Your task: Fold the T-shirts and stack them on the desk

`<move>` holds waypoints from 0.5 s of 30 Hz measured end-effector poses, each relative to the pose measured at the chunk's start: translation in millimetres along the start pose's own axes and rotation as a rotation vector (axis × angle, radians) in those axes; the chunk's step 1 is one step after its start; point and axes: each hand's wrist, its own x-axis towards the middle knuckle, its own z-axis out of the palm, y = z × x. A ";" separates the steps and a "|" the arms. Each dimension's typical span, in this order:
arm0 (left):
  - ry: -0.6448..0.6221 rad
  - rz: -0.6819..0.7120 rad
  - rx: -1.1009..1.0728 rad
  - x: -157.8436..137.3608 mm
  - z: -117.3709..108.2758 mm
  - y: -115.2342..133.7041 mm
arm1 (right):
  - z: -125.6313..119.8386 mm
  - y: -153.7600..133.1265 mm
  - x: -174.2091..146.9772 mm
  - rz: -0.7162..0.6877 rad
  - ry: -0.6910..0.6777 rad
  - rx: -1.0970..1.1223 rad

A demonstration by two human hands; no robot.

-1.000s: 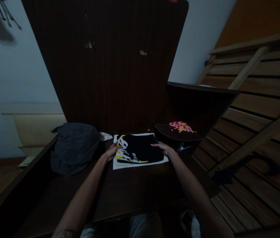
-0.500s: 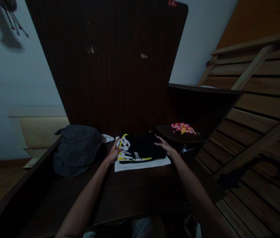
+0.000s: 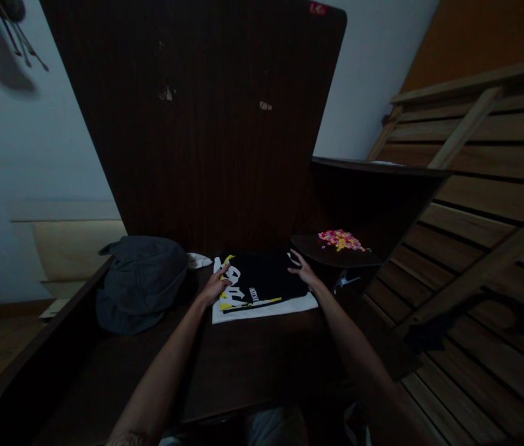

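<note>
A folded black T-shirt (image 3: pixel 269 271) with white and yellow lettering lies flat on a white folded cloth (image 3: pixel 296 305) on the dark desk. My left hand (image 3: pixel 214 289) rests on its left edge, fingers stretched over the white print. At the right edge, my right hand (image 3: pixel 303 272) touches the shirt with its fingers spread apart. Neither hand is closed around the fabric. The white cloth shows along the front and left side of the shirt; the rest of it is covered.
A dark grey cap-like cloth item (image 3: pixel 141 285) sits on the left, with a small white piece (image 3: pixel 198 261) beside it. Pink and yellow bits (image 3: pixel 342 240) are heaped on a rounded shelf (image 3: pixel 306 246) at right. A tall dark panel (image 3: pixel 206 155) rises behind; wooden slats (image 3: pixel 489 204) stand far right.
My left hand has shifted slightly on the shirt's left edge and its fingers lie more spread. The shirt's left print looks flatter. My right hand stays at the right edge, its fingers more spread.
</note>
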 end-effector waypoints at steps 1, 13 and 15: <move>0.007 -0.016 -0.004 -1.5 0.2 1.1 | 0.7 0.0 -0.4 0.022 0.021 0.002; 0.039 -0.117 0.036 -5.3 2.3 11.9 | -18.6 -11.6 -38.0 0.221 -0.151 -0.165; 0.057 -0.117 0.082 -5.6 1.6 13.3 | -18.9 -18.0 -36.7 0.250 -0.152 -0.314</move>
